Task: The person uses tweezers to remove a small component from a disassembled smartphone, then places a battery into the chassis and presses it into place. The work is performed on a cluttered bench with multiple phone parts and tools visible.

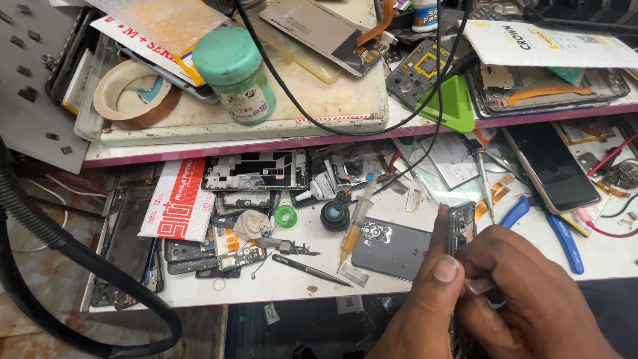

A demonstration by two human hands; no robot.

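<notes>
- Head view: the left hand (432, 299) and right hand (531, 299) hold a phone frame (460, 229) edge-up above the table (399, 279) front, so its inside faces the worker.
- Left fingers pinch the frame's edge, thumb pressed flat; right fingers curl tight around its other side.
- A grey phone back (391, 247), syringe (355, 223) and tweezers (309, 269) lie within reach.
</notes>
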